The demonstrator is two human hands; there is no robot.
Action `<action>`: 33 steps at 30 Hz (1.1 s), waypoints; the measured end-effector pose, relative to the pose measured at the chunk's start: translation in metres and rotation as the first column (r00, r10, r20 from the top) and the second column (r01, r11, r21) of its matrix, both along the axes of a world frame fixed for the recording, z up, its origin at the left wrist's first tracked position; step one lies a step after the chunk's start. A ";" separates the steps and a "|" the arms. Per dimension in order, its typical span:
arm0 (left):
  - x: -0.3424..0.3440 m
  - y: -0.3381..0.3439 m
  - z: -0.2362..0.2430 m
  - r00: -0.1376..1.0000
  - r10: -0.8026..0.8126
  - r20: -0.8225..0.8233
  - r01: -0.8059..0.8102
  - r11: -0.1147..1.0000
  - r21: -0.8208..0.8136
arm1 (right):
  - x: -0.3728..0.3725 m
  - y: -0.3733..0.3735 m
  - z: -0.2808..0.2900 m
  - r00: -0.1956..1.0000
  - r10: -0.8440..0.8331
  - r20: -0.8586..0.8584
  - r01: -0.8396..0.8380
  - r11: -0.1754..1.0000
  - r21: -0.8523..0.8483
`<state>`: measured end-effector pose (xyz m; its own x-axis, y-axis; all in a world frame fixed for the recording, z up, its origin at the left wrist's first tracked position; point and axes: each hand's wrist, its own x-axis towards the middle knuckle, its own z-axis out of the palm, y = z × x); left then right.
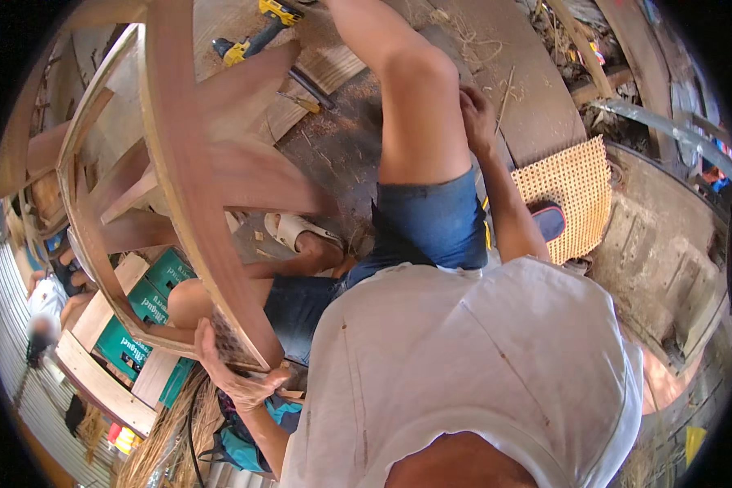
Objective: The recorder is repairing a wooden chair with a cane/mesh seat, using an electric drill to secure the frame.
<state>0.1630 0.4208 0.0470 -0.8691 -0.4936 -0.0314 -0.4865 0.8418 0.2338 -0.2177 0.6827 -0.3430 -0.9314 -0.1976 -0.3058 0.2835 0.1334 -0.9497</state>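
Note:
A brown wooden chair frame [179,163] leans across the left side, its cane-like woven panel [229,329] partly visible near the lower end. My left hand [240,382] grips that lower end, fingers along the edge and thumb spread beneath it. Some of the frame's legs and rails look smeared by motion. Beside my bent knee, my right hand [477,118] hangs against the outer side of the leg. Its fingertips are partly hidden there, so I cannot make out whether it holds anything.
On the floor at top lie a yellow-and-black power drill [260,32] and a yellow-handled tool [299,102]. A woven cane sheet [573,195] rests to my right. Green crates [142,313] with wooden boards stand left. Another person [49,301] is at far left.

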 end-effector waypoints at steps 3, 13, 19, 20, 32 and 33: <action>0.011 -0.013 -0.005 0.998 -0.025 -0.060 0.028 0.998 0.064 | 0.003 -0.012 0.074 0.976 -0.181 -0.122 0.190 0.979 0.069; 0.052 -0.221 0.037 0.628 0.742 -0.234 -0.722 0.668 0.182 | 0.124 -0.180 0.281 0.812 0.554 -0.182 -0.571 0.694 -0.438; 0.073 -0.300 0.027 0.717 0.649 -0.255 -0.602 0.760 0.244 | 0.129 -0.209 0.276 0.874 0.430 -0.227 -0.485 0.807 -0.336; 0.065 -0.313 0.012 0.564 0.736 -0.373 -0.580 0.675 0.456 | 0.129 -0.209 0.273 0.861 0.429 -0.272 -0.503 0.793 -0.344; 0.137 -0.439 0.020 0.531 0.834 0.149 -0.808 0.446 0.385 | 0.140 -0.180 0.296 0.736 0.676 -0.048 -0.658 0.696 -0.287; 0.142 -0.427 0.016 0.623 0.733 0.272 -0.714 0.390 0.582 | 0.147 -0.177 0.297 0.709 0.704 0.046 -0.643 0.671 -0.368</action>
<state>0.3051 -0.0060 0.0633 -0.1993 -0.8128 -0.5475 -0.8288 -0.1582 0.5366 -0.0708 0.5056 -0.0456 -0.4441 -0.8594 -0.2536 0.3903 0.0692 -0.9181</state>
